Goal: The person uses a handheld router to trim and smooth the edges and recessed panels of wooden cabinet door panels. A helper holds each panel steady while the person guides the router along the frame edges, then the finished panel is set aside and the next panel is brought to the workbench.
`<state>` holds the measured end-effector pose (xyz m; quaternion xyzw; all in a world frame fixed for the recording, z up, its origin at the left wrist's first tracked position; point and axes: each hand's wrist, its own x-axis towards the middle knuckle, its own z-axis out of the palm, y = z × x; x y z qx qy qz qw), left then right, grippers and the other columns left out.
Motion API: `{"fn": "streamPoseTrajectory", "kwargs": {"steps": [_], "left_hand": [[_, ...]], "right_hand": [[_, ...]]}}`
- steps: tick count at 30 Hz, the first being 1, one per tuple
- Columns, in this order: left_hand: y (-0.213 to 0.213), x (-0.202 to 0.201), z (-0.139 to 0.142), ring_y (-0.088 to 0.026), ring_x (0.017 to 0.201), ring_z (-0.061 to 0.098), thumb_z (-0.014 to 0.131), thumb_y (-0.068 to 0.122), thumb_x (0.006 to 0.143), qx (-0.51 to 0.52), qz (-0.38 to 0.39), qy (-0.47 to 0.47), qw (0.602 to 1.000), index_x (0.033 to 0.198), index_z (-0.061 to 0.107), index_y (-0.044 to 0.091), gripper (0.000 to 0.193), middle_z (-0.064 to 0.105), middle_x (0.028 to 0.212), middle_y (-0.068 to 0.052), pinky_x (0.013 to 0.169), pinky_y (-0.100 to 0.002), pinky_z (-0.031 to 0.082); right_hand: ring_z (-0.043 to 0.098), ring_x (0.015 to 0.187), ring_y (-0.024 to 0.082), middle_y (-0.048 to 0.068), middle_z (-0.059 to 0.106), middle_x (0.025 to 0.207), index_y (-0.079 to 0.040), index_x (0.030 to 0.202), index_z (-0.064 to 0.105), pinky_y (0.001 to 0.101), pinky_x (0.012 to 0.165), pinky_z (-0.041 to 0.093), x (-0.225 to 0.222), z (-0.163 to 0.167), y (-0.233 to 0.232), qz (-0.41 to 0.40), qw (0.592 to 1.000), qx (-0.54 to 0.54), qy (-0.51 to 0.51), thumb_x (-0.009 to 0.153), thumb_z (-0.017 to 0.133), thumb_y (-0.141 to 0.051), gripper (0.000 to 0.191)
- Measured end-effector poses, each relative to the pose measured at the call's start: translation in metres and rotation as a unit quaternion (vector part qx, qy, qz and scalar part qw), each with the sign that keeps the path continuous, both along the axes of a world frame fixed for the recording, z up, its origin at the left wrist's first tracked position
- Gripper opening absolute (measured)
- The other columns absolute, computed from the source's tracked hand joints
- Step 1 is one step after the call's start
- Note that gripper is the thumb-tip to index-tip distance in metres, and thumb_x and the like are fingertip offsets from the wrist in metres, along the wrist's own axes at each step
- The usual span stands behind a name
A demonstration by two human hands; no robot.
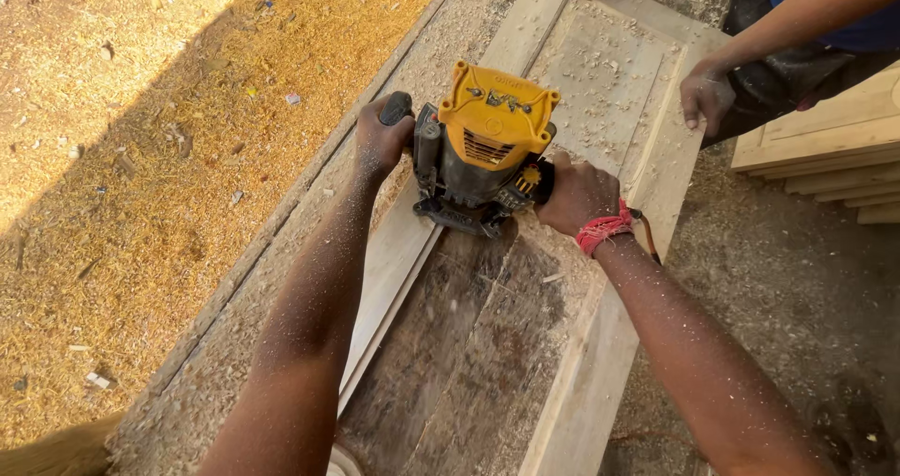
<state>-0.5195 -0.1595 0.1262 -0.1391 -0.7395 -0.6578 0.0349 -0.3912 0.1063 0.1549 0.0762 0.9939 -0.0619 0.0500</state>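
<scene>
At centre frame, the left hand (380,138) and right hand (577,195) each clench a side handle of the yellow router (487,143) standing on the dusty wooden panel (487,345); a co-worker's hand (705,96) presses its upper-right edge.

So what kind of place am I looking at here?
Most likely an open-air carpentry yard. Both hands, left hand and right hand, grip a yellow router on a panelled wooden door, with sawdust covering the ground and stacked boards nearby.
</scene>
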Motion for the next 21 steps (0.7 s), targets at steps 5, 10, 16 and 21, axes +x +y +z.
{"fn": "streamPoseTrajectory", "kwargs": {"steps": [5, 10, 16, 21], "left_hand": [[0.006, 0.021, 0.011, -0.012, 0.064, 0.06, 0.062, 0.012, 0.079, 0.021, 0.028, -0.007, 0.999, 0.087, 0.063, 0.001, 0.014, 0.061, 0.072, -0.002, 0.059, -0.03, 0.05], [-0.008, 0.13, 0.009, -0.016, 0.067, 0.065, 0.067, 0.014, 0.082, 0.024, 0.07, -0.053, 0.996, 0.104, 0.068, -0.002, 0.028, 0.068, 0.078, -0.008, 0.059, -0.033, 0.055], [-0.05, 0.339, 0.032, -0.016, 0.067, 0.063, 0.073, 0.016, 0.072, -0.089, 0.029, -0.017, 0.996, 0.089, 0.063, 0.003, 0.023, 0.064, 0.074, -0.007, 0.063, -0.032, 0.052], [-0.092, 0.497, 0.093, -0.02, 0.067, 0.065, 0.068, 0.013, 0.062, -0.023, -0.065, -0.073, 0.995, 0.094, 0.062, 0.003, 0.034, 0.064, 0.073, -0.011, 0.065, -0.035, 0.055]], "right_hand": [[0.072, 0.08, 0.043, 0.022, 0.071, 0.078, -0.006, 0.103, 0.063, 0.0539, 0.075, 0.058, 0.01, -0.003, 0.01, 0.033, 0.999, -0.009, 0.036, 0.077, 0.074, -0.034, 0.04], [0.065, 0.05, 0.025, 0.011, 0.063, 0.058, -0.006, 0.096, 0.059, 0.042, 0.05, 0.057, 0.093, 0.012, 0.013, 0.086, 0.995, -0.045, -0.004, 0.09, 0.068, -0.041, 0.037], [0.07, 0.06, 0.037, 0.013, 0.07, 0.068, -0.012, 0.103, 0.066, 0.049, 0.054, 0.055, 0.319, 0.026, -0.015, 0.068, 0.983, -0.09, 0.147, 0.08, 0.073, -0.032, 0.031], [0.07, 0.062, 0.036, 0.013, 0.07, 0.07, -0.012, 0.107, 0.066, 0.0482, 0.056, 0.055, 0.507, 0.058, -0.063, -0.019, 0.967, -0.07, 0.243, 0.081, 0.072, -0.03, 0.032]]}}
